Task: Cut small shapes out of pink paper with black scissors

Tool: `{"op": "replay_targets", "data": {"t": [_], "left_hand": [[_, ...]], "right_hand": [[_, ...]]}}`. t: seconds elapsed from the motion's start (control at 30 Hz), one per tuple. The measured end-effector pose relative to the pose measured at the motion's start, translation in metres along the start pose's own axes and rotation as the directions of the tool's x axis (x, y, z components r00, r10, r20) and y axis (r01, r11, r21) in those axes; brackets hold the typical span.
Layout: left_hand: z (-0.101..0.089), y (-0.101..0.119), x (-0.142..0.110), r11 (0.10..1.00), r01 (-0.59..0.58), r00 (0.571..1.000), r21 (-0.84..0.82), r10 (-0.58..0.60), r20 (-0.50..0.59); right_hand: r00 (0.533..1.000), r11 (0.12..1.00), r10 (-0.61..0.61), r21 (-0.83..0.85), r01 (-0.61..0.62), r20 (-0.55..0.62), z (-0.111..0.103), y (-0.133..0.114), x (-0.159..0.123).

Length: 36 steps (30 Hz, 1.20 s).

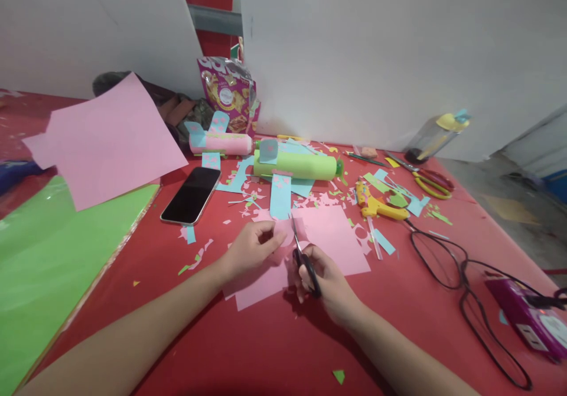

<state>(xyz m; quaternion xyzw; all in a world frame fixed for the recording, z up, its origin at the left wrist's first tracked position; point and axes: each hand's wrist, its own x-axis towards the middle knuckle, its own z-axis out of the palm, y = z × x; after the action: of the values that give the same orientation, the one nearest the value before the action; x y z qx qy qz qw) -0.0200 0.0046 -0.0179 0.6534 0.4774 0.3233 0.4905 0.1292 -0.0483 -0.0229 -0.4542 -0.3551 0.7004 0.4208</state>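
Note:
Between the thumb and fingers of my left hand (254,245) is a small pink paper piece (283,230), its edge rounded. My right hand (325,281) is closed around the black handles of a pair of scissors (309,269). The scissor blades point away from me and lie along the right side of the piece. Under both hands, larger pink paper sheets (334,236) rest on the red table. Just beyond stands a green paper-covered bottle (296,165) lying on its side, with light blue wing-like flaps dotted in pink.
Farther back lies a pink tube (225,143) with blue flaps, before a snack bag (230,91). A phone (191,195) is at left, near green sheets (66,266). At right are a yellow glue gun (376,204), its cord, a purple power strip (529,319) and more scissors (429,183).

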Motion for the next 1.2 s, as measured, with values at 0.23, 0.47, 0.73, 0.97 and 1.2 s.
{"op": "replay_targets", "data": {"t": [0.23,0.47,0.73,0.97,1.2], "left_hand": [[-0.001,-0.003,0.001,0.999,-0.019,1.0,0.03,0.019,-0.013],[-0.003,0.0,0.001,0.999,-0.028,0.997,-0.033,0.025,-0.07],[-0.005,-0.001,0.003,0.999,-0.021,0.977,-0.05,0.01,-0.215],[-0.008,-0.003,0.004,0.998,-0.049,0.963,-0.036,0.038,-0.267],[-0.011,-0.008,0.005,0.998,-0.069,0.938,-0.009,0.062,-0.34]], "right_hand": [[1.0,1.0,-0.02,-0.012,0.019,-0.023,0.0,-0.002,0.0],[0.998,1.0,-0.024,0.008,0.025,-0.052,0.001,-0.003,0.001],[0.998,0.999,-0.028,0.027,0.03,-0.049,0.0,-0.002,0.002],[0.999,1.0,-0.014,0.007,0.014,-0.04,0.0,-0.004,0.002],[0.995,0.999,-0.037,0.009,0.038,-0.092,-0.002,-0.001,0.003]]}}
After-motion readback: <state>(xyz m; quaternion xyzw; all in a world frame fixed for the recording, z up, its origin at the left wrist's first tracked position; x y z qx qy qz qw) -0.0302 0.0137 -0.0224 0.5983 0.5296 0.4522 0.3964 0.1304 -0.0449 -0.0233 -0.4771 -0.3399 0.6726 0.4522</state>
